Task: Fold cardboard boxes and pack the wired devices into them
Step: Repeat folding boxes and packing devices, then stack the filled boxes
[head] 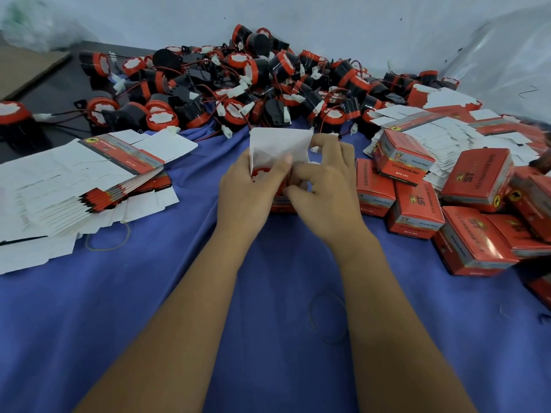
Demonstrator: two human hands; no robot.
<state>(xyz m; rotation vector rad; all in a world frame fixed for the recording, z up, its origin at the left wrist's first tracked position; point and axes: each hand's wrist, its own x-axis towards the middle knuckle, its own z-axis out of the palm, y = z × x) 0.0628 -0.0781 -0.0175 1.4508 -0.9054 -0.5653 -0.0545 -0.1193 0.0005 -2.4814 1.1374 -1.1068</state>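
Blue cloth [268, 293] covers most of the work surface in my view; a dark bare table [59, 81] shows at the far left.

Along the far edge I see a big heap of wired devices [238, 84], black bodies with red caps, thin red and black leads and white plugs, tangled together against a pale wall [328, 19].

At left lies a fanned stack of flat boxes [74, 186], white insides up, red printed edges showing. A second spread of flats [462, 126] lies at right behind the finished work.

At right, a pile of closed red boxes [447, 210], some stacked, some tipped over.

Centre of the cloth: one open box [280, 150], its white lid flap standing up toward the heap. A device [262, 174] sits inside it, its red cap just visible behind the thumb.

Left hand [247, 189] grips the left side of the open box, thumb curled over the rim. Right hand [325, 180] has its fingers curled on the box's right-side flap, index finger pressing inward; I cannot tell exactly which flap it pinches.

A yellow rubber band [108, 236] lies on the cloth near the left stack; a dark band [328, 318] lies between my forearms.
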